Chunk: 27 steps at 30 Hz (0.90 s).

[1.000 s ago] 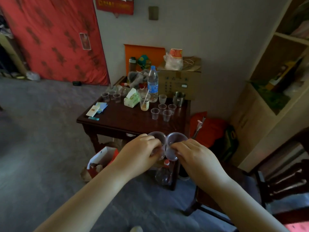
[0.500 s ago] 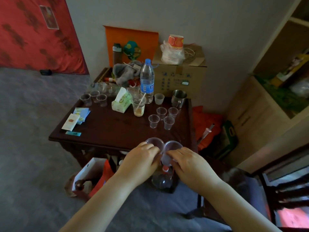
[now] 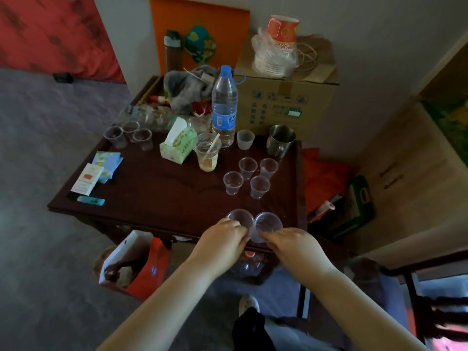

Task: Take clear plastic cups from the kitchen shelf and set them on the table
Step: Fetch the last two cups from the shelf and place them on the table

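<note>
Cups in both hands, rims up, touching each other over tabletop [image 3: 157, 188] near edge, toward right corner. Left hand [image 3: 222, 239] pinched on left cup [image 3: 239, 217]; right hand [image 3: 293, 245] pinched on right cup [image 3: 268, 224]. Risk: set too near edge, thin cups tip off; reaching further could topple four-cup cluster [image 3: 249, 178] just beyond.

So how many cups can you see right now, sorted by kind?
Small clear cups on the table: 7
Small clear cups held: 2
Frosted cup: 1
Large clear cup with straw: 1
Metal mug: 1
Total: 12
</note>
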Motion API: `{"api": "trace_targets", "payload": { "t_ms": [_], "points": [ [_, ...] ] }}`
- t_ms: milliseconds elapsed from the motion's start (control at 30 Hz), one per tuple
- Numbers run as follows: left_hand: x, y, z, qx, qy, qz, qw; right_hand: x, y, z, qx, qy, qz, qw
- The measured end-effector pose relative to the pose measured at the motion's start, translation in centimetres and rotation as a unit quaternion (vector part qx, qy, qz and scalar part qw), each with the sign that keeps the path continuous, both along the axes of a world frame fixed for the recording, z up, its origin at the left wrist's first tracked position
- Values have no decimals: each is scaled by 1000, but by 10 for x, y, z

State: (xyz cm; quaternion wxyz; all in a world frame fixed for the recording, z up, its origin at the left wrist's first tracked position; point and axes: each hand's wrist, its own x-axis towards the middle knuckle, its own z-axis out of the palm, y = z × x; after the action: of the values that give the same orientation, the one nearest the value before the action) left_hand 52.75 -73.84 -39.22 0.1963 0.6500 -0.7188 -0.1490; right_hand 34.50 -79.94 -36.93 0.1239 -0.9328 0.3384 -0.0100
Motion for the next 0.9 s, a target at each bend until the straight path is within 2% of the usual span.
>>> {"api": "trace_targets", "payload": {
  "t_ms": [300, 433, 667, 900],
  "points": [
    [-11, -88, -45, 33, -1, 24, 999, -13, -107, -43, 36, 19, 11, 999],
    [-11, -111, -63, 72, -17, 44, 996, -13, -138, -70, 33, 57, 21, 998],
    [-12, -124, -83, 143, -72, 49, 986, -8, -161, -100, 45, 56, 58, 996],
    [-17, -127, -91, 177, -74, 40, 981, -15, -160, -103, 63, 33, 48, 996]
  ]
}}
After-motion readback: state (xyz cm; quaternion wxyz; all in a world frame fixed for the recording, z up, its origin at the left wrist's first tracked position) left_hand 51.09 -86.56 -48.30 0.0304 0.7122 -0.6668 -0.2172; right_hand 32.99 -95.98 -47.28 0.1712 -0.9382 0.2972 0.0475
